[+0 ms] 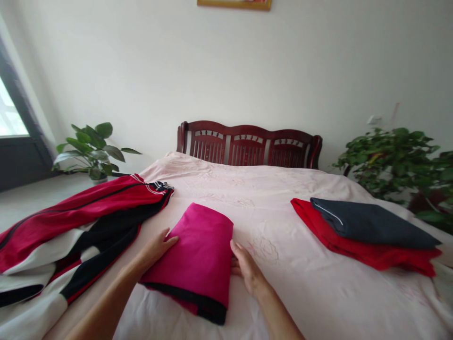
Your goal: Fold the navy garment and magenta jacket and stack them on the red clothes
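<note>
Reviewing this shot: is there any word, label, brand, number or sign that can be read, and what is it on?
Nothing can be read; the white markings at the collar of the red, black and white track jacket are too small to tell whether they are letters.

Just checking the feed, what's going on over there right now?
A person's left hand and right hand rest against opposite sides of a folded magenta garment on a pale pink bedspread. A red, black and white garment lies spread to the left; a folded navy garment sits on red cloth to the right.
</note>
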